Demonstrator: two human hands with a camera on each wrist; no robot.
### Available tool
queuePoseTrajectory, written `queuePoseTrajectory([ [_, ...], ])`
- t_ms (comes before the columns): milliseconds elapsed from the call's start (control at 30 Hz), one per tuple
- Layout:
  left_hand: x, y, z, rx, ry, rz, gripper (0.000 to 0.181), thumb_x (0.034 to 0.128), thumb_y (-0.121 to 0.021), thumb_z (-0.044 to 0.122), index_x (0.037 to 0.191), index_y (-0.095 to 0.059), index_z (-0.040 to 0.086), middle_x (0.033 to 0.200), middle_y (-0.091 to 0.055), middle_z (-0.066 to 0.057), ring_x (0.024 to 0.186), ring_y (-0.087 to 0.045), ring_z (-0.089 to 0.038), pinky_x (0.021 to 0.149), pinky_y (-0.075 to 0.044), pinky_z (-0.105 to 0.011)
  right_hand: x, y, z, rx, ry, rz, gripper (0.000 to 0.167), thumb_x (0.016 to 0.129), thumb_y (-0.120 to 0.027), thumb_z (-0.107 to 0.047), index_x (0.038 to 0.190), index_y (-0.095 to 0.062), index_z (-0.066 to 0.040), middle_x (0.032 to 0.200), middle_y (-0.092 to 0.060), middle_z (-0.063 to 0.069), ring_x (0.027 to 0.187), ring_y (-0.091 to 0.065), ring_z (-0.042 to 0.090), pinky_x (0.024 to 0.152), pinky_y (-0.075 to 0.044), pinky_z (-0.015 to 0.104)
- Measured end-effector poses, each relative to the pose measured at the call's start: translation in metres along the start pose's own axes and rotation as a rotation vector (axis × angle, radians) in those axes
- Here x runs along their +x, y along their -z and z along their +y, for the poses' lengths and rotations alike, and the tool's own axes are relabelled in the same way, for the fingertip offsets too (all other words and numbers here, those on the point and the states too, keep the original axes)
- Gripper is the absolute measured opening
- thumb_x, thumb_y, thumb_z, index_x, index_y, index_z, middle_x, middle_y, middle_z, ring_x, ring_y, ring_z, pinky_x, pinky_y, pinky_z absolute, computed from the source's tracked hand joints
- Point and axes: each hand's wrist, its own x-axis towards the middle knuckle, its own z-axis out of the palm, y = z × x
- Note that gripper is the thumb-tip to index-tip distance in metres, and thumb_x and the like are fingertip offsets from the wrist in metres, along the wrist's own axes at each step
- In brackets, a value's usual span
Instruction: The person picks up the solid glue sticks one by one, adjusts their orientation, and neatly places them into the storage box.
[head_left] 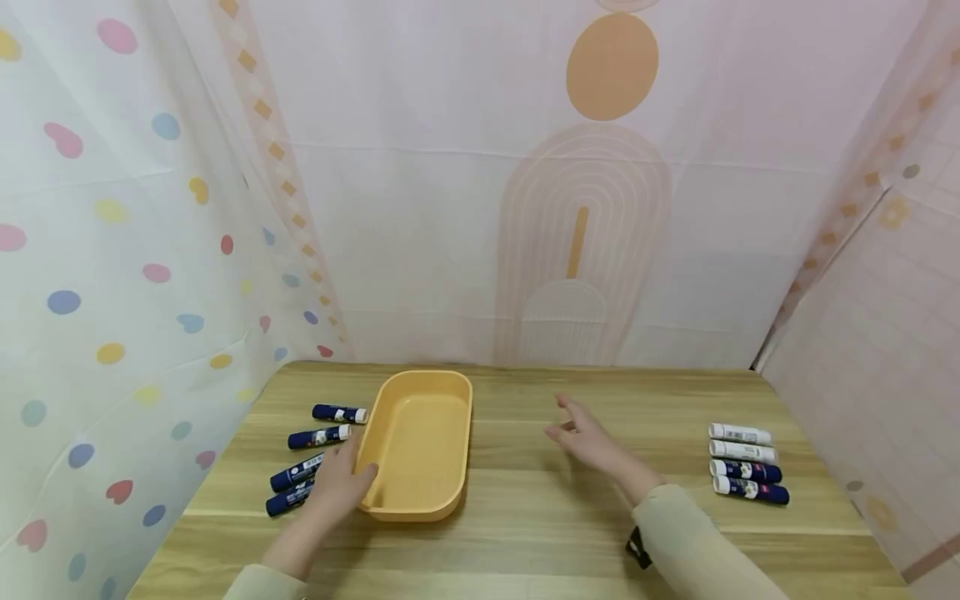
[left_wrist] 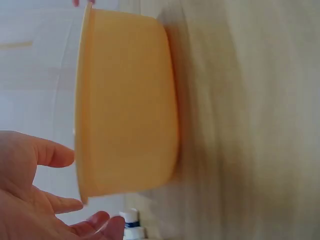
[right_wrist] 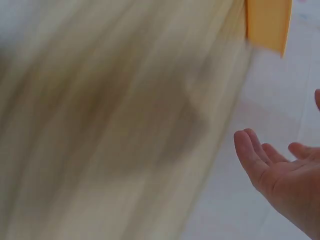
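A yellow-orange plastic tray [head_left: 420, 511] stands on the table, left of centre. My left hand [head_left: 337, 483] is at the tray's near left rim, with the thumb reaching over the edge and the fingers outside it. In the left wrist view the fingers are spread and the thumb tip meets the rim, with no grip around the tray wall. Several dark blue glue sticks [head_left: 320, 437] with white caps lie left of the tray, the nearest partly hidden by this hand. My right hand [head_left: 592, 442] hovers over the table right of the tray, fingers loosely extended and holding nothing.
At the right side, two white glue sticks [head_left: 742, 451] and two dark blue glue sticks [head_left: 750, 489] lie in a row. Patterned cloth [head_left: 405, 250] hangs behind the wooden table [head_left: 525, 533] and along both sides. A black device [head_left: 637, 548] shows at the right wrist.
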Motion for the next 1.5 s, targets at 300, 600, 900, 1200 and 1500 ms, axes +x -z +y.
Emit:
queuePoseTrajectory([
  [300,-0.012,-0.003,-0.01,-0.149,0.066,0.042,0.056,0.0891,-0.049,0.009,0.141,-0.036,-0.006,0.115,-0.052,-0.028,0.1,-0.058,-0.035,0.079,-0.052,-0.042,0.025,-0.054,-0.02,0.191,-0.063,-0.043,0.059,0.096,-0.053,-0.017,0.146,-0.027,0.002,0.14,-0.037,0.028,0.114,-0.051,0.043,0.088,-0.05,0.049],
  [600,-0.014,-0.003,-0.009,-0.315,0.124,0.01,0.053,0.0881,-0.049,0.004,0.139,-0.039,-0.006,0.114,-0.053,-0.026,0.093,-0.058,-0.027,0.066,-0.054,-0.031,0.045,-0.088,-0.04,0.44,-0.182,-0.062,0.06,0.095,-0.053,-0.014,0.146,-0.026,0.001,0.13,-0.043,0.022,0.103,-0.053,0.034,0.084,-0.051,0.047],
  [900,-0.009,0.0,-0.012,-0.267,0.108,0.004,0.056,0.0817,-0.048,-0.006,0.138,-0.04,-0.009,0.112,-0.054,-0.025,0.09,-0.058,-0.027,0.063,-0.051,-0.028,0.059,-0.114,-0.054,0.503,-0.236,0.023,0.057,0.088,-0.057,0.0,0.142,-0.037,-0.002,0.1,-0.047,0.007,0.072,-0.053,0.014,0.071,-0.056,0.035],
  [1200,0.002,0.009,-0.023,-0.216,0.115,0.006,0.052,0.0851,-0.044,-0.006,0.137,-0.043,-0.006,0.118,-0.054,-0.028,0.09,-0.058,-0.028,0.06,-0.05,-0.027,0.056,-0.121,-0.062,0.559,-0.256,-0.013,0.077,0.08,-0.058,0.015,0.146,-0.023,-0.001,0.094,-0.046,0.011,0.059,-0.054,0.014,0.059,-0.057,0.03],
  [1500,-0.016,0.007,-0.025,-0.297,0.188,0.023,0.061,0.0955,-0.051,0.028,0.132,-0.024,-0.013,0.09,-0.058,-0.023,0.068,-0.059,-0.024,0.056,-0.048,-0.03,0.071,-0.099,-0.065,0.24,-0.181,0.025,0.08,0.079,-0.065,-0.005,0.147,-0.022,0.0,0.123,-0.048,0.023,0.098,-0.058,0.033,0.084,-0.052,0.047],
])
